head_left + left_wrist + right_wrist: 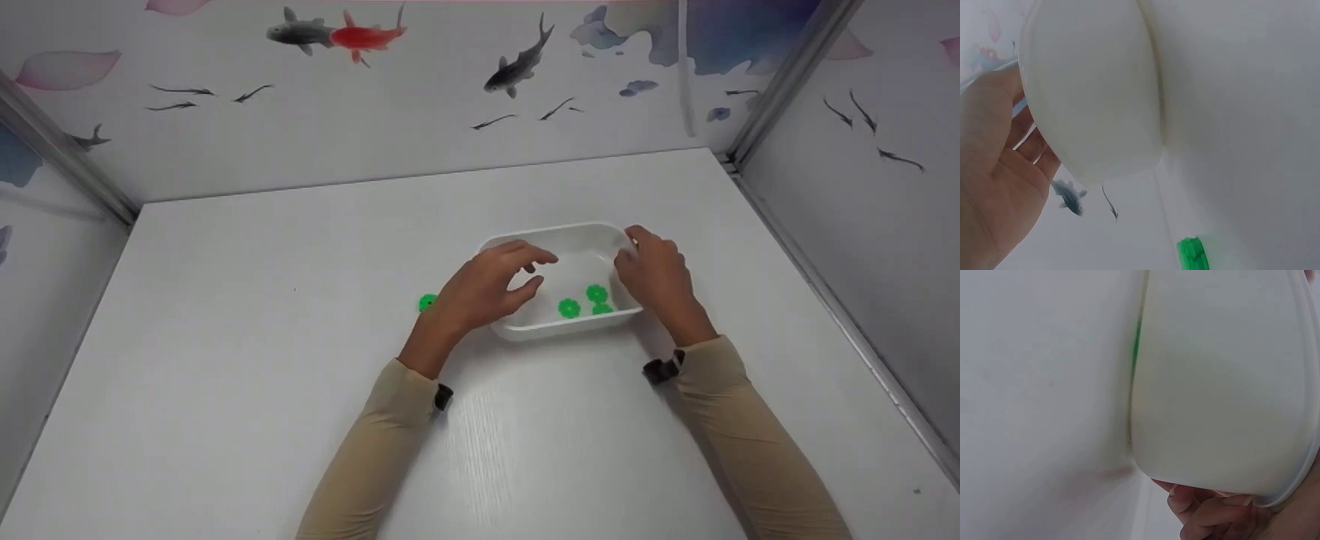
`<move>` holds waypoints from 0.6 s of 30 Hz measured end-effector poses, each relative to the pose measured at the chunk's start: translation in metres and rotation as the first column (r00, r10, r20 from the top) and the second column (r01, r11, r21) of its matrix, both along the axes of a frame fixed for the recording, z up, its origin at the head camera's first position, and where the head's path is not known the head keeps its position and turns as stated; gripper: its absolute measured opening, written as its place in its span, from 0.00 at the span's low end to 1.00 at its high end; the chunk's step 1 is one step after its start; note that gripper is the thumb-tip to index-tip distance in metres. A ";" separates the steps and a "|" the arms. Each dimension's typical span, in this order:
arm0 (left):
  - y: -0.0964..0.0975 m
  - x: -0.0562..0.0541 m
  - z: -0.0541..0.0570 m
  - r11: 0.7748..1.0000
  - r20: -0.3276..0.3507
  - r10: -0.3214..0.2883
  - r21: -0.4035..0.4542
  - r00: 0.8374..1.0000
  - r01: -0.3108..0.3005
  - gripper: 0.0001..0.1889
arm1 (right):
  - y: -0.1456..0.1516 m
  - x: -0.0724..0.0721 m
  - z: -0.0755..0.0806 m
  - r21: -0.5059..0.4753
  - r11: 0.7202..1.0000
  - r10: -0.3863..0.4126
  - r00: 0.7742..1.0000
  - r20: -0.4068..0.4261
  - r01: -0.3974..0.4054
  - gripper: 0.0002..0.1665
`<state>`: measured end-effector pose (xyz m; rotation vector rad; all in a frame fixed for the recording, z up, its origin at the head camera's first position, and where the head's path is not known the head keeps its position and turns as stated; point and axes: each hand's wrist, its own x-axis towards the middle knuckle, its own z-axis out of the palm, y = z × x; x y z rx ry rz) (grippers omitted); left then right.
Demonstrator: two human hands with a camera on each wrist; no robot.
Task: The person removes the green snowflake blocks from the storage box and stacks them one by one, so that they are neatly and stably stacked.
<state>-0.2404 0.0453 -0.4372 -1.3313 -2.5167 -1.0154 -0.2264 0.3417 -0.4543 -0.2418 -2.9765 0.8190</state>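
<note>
At centre, the left hand (487,289), thumb and fingers parted, holds nothing over a white tray (562,326); right of centre, the right hand (656,277) grips its rim. Three green flower-shaped pieces (569,308) lie inside; another piece (427,302) sits left of centre. Fish (367,37) decorate the upper wall (420,127).

Small booth-like workstation. A white desk (225,405) is enclosed at the back and on both sides by pale panels (397,127) printed with fish (367,37), petals (67,70) and blue washes (739,34); metal posts (785,82) stand at the rear corners, where the panels meet. The wider premises, whether lab, workshop or office, cannot be determined.
</note>
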 end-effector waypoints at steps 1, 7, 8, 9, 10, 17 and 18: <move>0.003 0.000 0.000 1.000 0.004 -0.006 -0.006 1.000 0.006 0.17 | 0.000 0.000 0.000 -0.001 1.000 0.001 1.000 -0.003 -0.001 0.30; 0.020 0.001 0.001 0.999 0.037 -0.040 -0.024 0.998 0.041 0.16 | -0.001 0.000 0.001 -0.020 1.000 -0.007 1.000 0.019 0.007 0.29; 0.023 0.001 0.001 0.999 0.049 -0.045 -0.027 0.998 0.046 0.16 | -0.001 0.000 0.001 -0.022 1.000 -0.007 1.000 0.025 0.007 0.29; 0.025 0.001 0.000 0.998 0.061 -0.049 -0.033 0.997 0.051 0.15 | -0.001 0.000 0.002 -0.022 1.000 -0.006 1.000 0.028 0.007 0.29; 0.027 0.002 0.000 0.998 0.071 -0.053 -0.041 0.996 0.056 0.15 | -0.001 0.000 0.002 -0.022 1.000 -0.005 1.000 0.029 0.006 0.29; 0.036 0.004 -0.003 0.990 0.114 -0.017 -0.137 0.993 0.033 0.15 | -0.002 0.000 0.000 -0.010 1.000 -0.013 1.000 0.012 0.013 0.29; 0.037 0.004 -0.003 0.987 0.122 -0.005 -0.156 0.993 0.024 0.15 | -0.002 0.000 -0.001 -0.010 1.000 -0.013 1.000 0.011 0.013 0.29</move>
